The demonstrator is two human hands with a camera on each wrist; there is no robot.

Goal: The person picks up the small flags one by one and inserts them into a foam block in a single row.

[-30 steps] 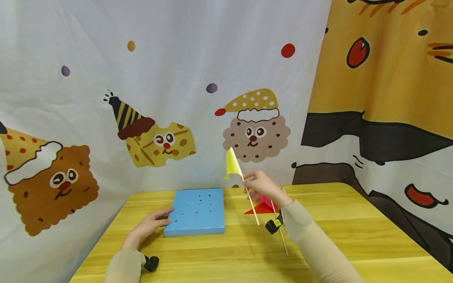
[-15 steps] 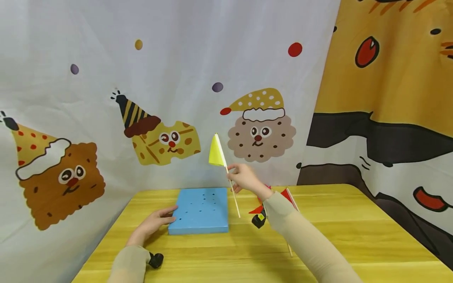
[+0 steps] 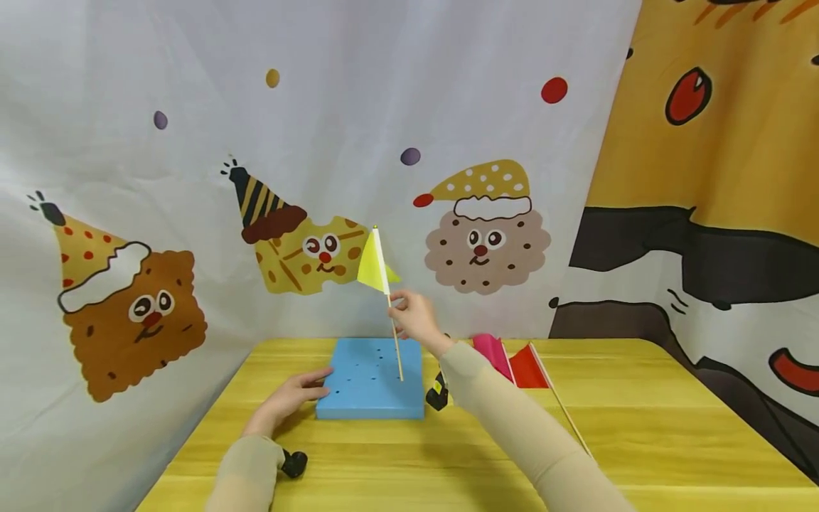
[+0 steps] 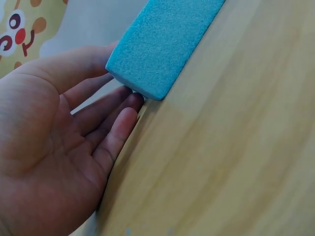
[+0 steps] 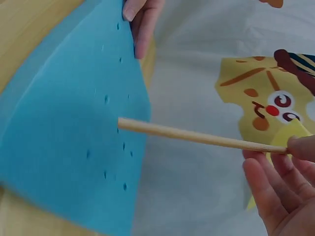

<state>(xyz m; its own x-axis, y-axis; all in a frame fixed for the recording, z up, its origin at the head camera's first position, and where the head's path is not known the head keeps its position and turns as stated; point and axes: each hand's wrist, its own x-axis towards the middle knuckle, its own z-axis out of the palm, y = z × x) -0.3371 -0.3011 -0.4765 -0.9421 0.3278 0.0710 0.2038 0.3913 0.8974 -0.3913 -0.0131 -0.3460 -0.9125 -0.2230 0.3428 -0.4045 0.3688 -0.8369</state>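
A blue foam board [image 3: 367, 398] dotted with small holes lies flat on the table. My left hand [image 3: 291, 398] rests against its left edge, the fingers fairly straight; in the left wrist view they touch the corner of the foam [image 4: 162, 49]. Above the board, my right hand [image 3: 414, 318] pinches the wooden stick of a yellow flag [image 3: 372, 267] just under the cloth. The stick slants slightly, its bare lower end pointing down over the holes. In the right wrist view the stick [image 5: 197, 137] ends in front of the board's surface [image 5: 59, 123]; whether it touches cannot be told.
To the right on the wooden table [image 3: 672, 427] lie a red flag [image 3: 530, 368] and a pink flag [image 3: 493, 354], partly behind the right forearm. A cartoon-printed curtain [image 3: 358, 107] hangs behind the table.
My right hand has carried the yellow flag leftward from beside the board to above it. The red and pink flags have come into fuller view. My left hand stays at the board's edge.
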